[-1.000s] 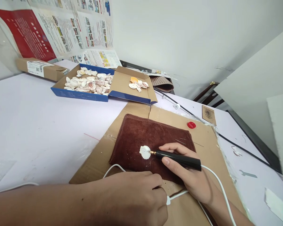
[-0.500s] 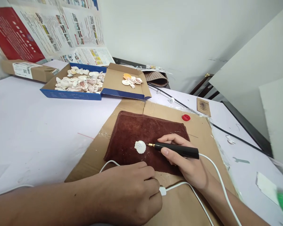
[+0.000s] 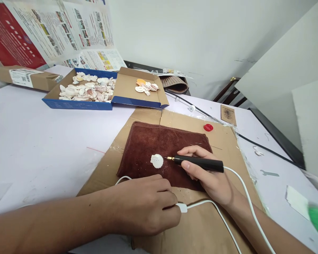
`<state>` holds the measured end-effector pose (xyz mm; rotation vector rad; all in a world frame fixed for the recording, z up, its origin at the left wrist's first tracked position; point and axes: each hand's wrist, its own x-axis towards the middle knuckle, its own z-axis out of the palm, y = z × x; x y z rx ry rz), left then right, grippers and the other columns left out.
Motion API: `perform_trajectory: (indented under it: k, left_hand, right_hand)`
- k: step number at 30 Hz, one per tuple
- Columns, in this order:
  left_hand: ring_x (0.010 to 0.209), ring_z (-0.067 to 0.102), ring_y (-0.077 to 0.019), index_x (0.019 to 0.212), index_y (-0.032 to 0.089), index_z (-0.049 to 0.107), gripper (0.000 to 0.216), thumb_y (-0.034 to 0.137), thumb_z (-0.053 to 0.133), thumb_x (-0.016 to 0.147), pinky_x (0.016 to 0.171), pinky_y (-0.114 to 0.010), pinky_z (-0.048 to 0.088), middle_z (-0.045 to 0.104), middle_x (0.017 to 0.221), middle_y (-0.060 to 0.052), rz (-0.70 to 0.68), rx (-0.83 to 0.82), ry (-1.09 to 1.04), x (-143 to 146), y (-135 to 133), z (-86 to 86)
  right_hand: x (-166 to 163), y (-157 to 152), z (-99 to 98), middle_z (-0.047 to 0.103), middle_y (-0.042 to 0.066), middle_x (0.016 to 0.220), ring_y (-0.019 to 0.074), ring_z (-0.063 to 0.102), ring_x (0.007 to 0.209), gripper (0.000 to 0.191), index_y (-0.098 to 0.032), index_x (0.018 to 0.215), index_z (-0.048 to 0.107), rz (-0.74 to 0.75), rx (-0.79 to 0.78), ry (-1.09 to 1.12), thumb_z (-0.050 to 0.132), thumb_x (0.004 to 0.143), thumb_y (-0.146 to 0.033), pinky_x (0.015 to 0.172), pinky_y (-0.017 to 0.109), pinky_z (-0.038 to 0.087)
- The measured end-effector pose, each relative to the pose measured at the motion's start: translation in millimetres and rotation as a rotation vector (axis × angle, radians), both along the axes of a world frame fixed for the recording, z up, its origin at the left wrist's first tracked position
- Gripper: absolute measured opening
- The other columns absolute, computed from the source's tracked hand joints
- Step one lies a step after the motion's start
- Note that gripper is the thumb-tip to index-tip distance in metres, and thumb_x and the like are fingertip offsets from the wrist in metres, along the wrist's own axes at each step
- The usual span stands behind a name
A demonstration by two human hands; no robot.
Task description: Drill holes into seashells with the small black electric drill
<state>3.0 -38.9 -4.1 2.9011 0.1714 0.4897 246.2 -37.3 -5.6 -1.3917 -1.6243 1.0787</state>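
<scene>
My right hand (image 3: 205,171) grips a slim black electric hand drill (image 3: 198,162) with a brass chuck and a thin bit, pointing left. The bit's tip is just right of a white shell (image 3: 157,161), apart from it. A row of small dark holes crosses the shell, which lies on a folded brown cloth (image 3: 148,137). Below the cloth my left hand (image 3: 151,204) is closed around a white cable (image 3: 204,201); a white plastic piece of it sticks out past the fingers, the rest of that piece being hidden. Pale dust speckles the cloth around the shell.
Brown cardboard (image 3: 201,229) lies beneath the cloth. Behind it, a blue box (image 3: 76,104) holds many shells, with several more on its open lid (image 3: 127,86). To the right are a red cap (image 3: 208,127), a small wrench (image 3: 269,173) and a black cord (image 3: 265,147).
The view has shifted slightly, so the scene sits a little higher. Both hands keep their holds, and the drill tip stays beside the shell.
</scene>
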Motion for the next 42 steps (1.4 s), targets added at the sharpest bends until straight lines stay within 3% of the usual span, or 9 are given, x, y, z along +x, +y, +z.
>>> perform_trajectory:
  k: [3,8,23,32,34,36,40,42]
  left_hand:
    - [0.079,0.061,-0.0200,0.094,0.014,0.072,0.027,0.009,0.049,0.107,0.073,-0.035,0.052,0.072,0.087,-0.006,0.007,0.018,0.002,1,-2,-0.5]
    - [0.078,0.060,-0.0204,0.094,0.013,0.073,0.027,0.010,0.049,0.107,0.072,-0.036,0.051,0.071,0.086,-0.006,0.016,0.019,0.029,1,-3,2.4]
    - [0.068,0.054,-0.0205,0.081,0.014,0.068,0.014,0.011,0.065,0.094,0.061,-0.036,0.047,0.064,0.077,-0.004,0.027,0.081,-0.012,8,-6,2.9]
    - [0.073,0.058,-0.0197,0.089,0.015,0.071,0.014,0.013,0.063,0.101,0.067,-0.036,0.047,0.068,0.080,-0.003,0.041,0.045,-0.050,6,-2,-1.6]
    - [0.079,0.060,-0.0198,0.093,0.017,0.071,0.018,0.025,0.062,0.106,0.073,-0.036,0.049,0.070,0.082,-0.002,0.103,-0.005,-0.097,3,5,1.6]
    - [0.081,0.059,-0.0208,0.087,0.018,0.068,0.029,0.037,0.061,0.108,0.075,-0.037,0.048,0.069,0.080,-0.002,0.250,-0.051,-0.156,-2,14,9.4]
    - [0.086,0.059,-0.0250,0.091,0.018,0.069,0.015,0.030,0.068,0.099,0.077,-0.039,0.047,0.068,0.086,-0.005,0.585,-0.156,-0.062,-12,31,24.4]
    - [0.092,0.059,-0.0283,0.094,0.017,0.071,0.013,0.030,0.072,0.095,0.079,-0.042,0.048,0.068,0.093,-0.007,0.669,-0.198,0.064,-14,36,24.8]
  right_hand:
    - [2,-1,-5.2,0.060,-0.004,0.070,0.0132,0.051,0.059,0.032,-0.026,0.115,0.073,-0.012,-0.079,0.096,0.077,0.094,-0.050,0.054,0.026,0.041]
    - [2,-2,-10.9,0.057,-0.007,0.067,0.0120,0.050,0.058,0.034,-0.029,0.121,0.068,-0.028,-0.083,0.245,0.075,0.096,-0.051,0.056,0.025,0.042]
    - [-5,1,-3.6,0.060,-0.005,0.066,0.0137,0.056,0.058,0.038,-0.027,0.119,0.070,-0.051,-0.032,0.120,0.077,0.093,-0.053,0.056,0.025,0.051]
    - [-2,0,-6.9,0.062,-0.004,0.069,0.0142,0.057,0.058,0.037,-0.025,0.121,0.068,-0.021,-0.034,0.177,0.076,0.096,-0.051,0.056,0.027,0.050]
    - [1,0,-10.5,0.064,-0.003,0.074,0.0139,0.058,0.059,0.038,-0.027,0.129,0.067,0.004,-0.005,0.231,0.072,0.099,-0.051,0.056,0.027,0.051]
    - [2,0,-13.8,0.068,-0.001,0.083,0.0137,0.060,0.062,0.041,-0.029,0.136,0.066,0.029,0.014,0.285,0.069,0.101,-0.051,0.057,0.028,0.052]
    - [2,-2,-15.6,0.072,0.003,0.095,0.0145,0.066,0.065,0.042,-0.031,0.133,0.070,0.030,0.004,0.289,0.074,0.098,-0.053,0.054,0.027,0.055]
    - [1,-3,-14.0,0.073,0.003,0.093,0.0140,0.065,0.062,0.040,-0.030,0.131,0.071,-0.008,0.024,0.214,0.076,0.096,-0.051,0.054,0.028,0.056]
